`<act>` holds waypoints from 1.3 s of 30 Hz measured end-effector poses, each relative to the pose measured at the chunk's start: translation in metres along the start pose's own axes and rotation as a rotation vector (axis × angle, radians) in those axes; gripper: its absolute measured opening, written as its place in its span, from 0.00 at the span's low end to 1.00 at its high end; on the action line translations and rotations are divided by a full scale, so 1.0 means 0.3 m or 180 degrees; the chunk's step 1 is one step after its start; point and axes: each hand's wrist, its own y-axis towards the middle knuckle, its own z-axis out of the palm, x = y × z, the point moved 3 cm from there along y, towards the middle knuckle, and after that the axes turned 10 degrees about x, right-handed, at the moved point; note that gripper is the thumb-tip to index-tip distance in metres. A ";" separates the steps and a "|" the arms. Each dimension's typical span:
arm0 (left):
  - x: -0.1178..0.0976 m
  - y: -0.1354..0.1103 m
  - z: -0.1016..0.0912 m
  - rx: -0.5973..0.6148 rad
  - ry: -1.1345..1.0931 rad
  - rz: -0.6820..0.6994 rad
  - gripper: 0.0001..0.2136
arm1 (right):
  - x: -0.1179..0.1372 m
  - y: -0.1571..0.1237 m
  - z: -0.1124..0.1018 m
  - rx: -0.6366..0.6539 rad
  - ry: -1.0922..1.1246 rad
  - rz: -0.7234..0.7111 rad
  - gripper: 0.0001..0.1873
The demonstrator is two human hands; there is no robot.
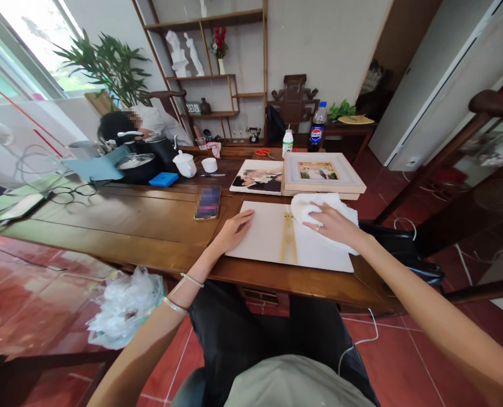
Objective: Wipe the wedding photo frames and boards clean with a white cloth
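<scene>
A white board (pixel 265 237) lies flat on the wooden table (pixel 133 226) in front of me, with a yellowish stand strip (pixel 288 237) down its middle. My left hand (pixel 233 229) rests flat on the board's left edge, fingers stretched out. My right hand (pixel 334 225) presses on a white cloth (pixel 315 204) at the board's upper right corner, fingers laid over the cloth. Behind the board are a loose photo print (pixel 257 176) and a framed picture (pixel 321 172).
A phone (pixel 208 202) lies left of the board. Farther back stand a glue bottle (pixel 287 142), a cola bottle (pixel 317 127), scissors (pixel 262 152), cups, pots and a blue box (pixel 163 179). Another person sits at the far left. A plastic bag (pixel 124 305) sits on the floor.
</scene>
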 end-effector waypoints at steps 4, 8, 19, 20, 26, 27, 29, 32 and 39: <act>-0.002 0.000 0.001 0.0002 0.0024 -0.0027 0.19 | 0.053 -0.053 -0.010 0.0112 -0.0002 -0.0134 0.10; -0.002 0.001 0.001 0.0007 0.0053 0.0008 0.19 | 0.196 -0.190 -0.044 0.0220 0.0088 -0.0450 0.10; 0.001 0.001 0.001 0.0005 0.0030 0.0010 0.19 | 0.101 -0.141 -0.029 0.0306 0.0265 -0.0129 0.09; 0.003 0.001 0.000 0.0001 0.0020 0.0017 0.19 | 0.064 -0.106 -0.021 0.0288 0.0236 -0.0013 0.10; 0.007 0.002 0.000 0.0000 -0.0010 0.0031 0.19 | -0.012 -0.006 0.003 0.0178 -0.0011 0.0263 0.15; 0.006 0.002 0.000 0.0000 -0.0010 0.0032 0.19 | 0.006 -0.018 -0.001 0.0197 -0.0029 0.0260 0.14; 0.004 0.002 0.001 0.0002 -0.0004 0.0031 0.19 | 0.065 -0.066 -0.019 0.0284 -0.0021 0.0188 0.14; 0.002 0.002 0.002 0.0011 0.0024 0.0009 0.19 | 0.188 -0.168 -0.070 0.0547 0.0148 -0.0058 0.14; 0.000 0.003 0.001 0.0006 0.0077 -0.0001 0.19 | 0.231 -0.241 -0.116 0.1029 0.0588 0.0011 0.14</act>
